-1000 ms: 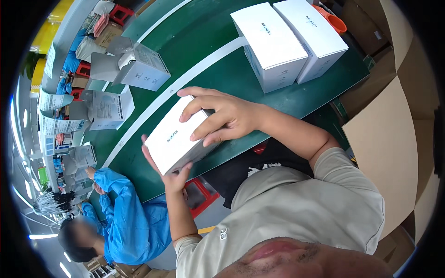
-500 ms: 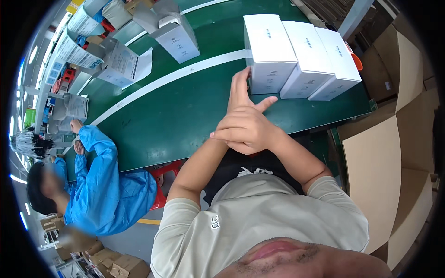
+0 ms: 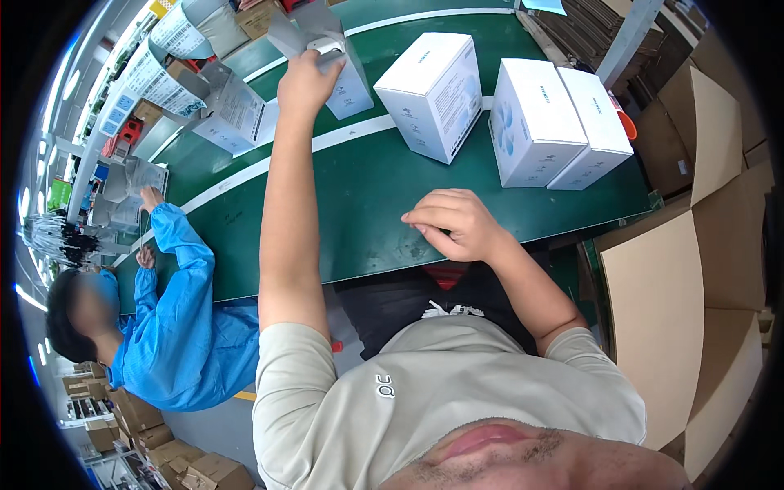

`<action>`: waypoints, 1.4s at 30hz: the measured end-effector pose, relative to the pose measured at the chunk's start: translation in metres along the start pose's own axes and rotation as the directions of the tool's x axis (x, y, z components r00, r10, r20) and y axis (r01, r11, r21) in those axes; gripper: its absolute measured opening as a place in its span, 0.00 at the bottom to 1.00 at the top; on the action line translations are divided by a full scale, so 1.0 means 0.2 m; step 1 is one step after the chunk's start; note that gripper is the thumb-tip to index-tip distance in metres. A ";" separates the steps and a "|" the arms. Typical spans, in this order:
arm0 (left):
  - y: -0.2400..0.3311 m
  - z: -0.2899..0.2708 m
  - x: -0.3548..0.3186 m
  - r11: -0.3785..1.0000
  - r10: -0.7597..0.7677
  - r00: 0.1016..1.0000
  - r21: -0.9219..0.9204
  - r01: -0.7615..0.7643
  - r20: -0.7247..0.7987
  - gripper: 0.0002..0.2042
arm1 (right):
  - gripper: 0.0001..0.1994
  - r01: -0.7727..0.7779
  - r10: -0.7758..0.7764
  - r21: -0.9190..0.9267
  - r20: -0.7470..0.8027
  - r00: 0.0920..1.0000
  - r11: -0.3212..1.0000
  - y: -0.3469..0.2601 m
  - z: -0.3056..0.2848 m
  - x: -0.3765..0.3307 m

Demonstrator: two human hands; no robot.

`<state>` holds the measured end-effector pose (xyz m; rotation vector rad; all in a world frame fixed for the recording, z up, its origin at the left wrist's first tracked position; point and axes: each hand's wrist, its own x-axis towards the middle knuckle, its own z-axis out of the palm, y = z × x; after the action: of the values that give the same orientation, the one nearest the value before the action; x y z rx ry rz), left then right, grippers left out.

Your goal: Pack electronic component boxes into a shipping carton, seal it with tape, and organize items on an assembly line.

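My left hand (image 3: 306, 80) reaches far across the green conveyor belt (image 3: 343, 204) and closes on a white box with its top flaps open (image 3: 343, 69). My right hand (image 3: 453, 222) rests on the belt near its front edge, fingers curled loosely, holding nothing. Three closed white boxes stand on the belt to the right: one (image 3: 431, 94) in the middle and two (image 3: 532, 122) (image 3: 594, 126) side by side.
A person in a blue coat (image 3: 175, 327) works at my left beside the belt. More open white boxes (image 3: 233, 110) lie further up the belt. Large cardboard cartons (image 3: 678, 327) stand at my right. Small brown cartons (image 3: 163, 441) sit on the floor.
My left hand has left my right hand and stretched out to the open box. My right hand has dropped onto the belt. The view has shifted, and three closed boxes now stand at the right.
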<state>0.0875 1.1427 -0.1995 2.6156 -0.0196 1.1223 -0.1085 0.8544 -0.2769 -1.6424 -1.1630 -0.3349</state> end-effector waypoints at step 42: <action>0.05 -0.72 -1.10 0.922 -0.058 0.902 -0.369 -0.116 -0.429 0.34 | 0.30 -0.470 0.517 -0.421 -0.001 0.856 0.776 -0.01 0.12 0.72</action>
<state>-0.1686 1.1503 -0.2599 1.9835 -0.1701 1.5137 -0.0473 0.9499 -0.1851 -2.2949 -0.7172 -0.1440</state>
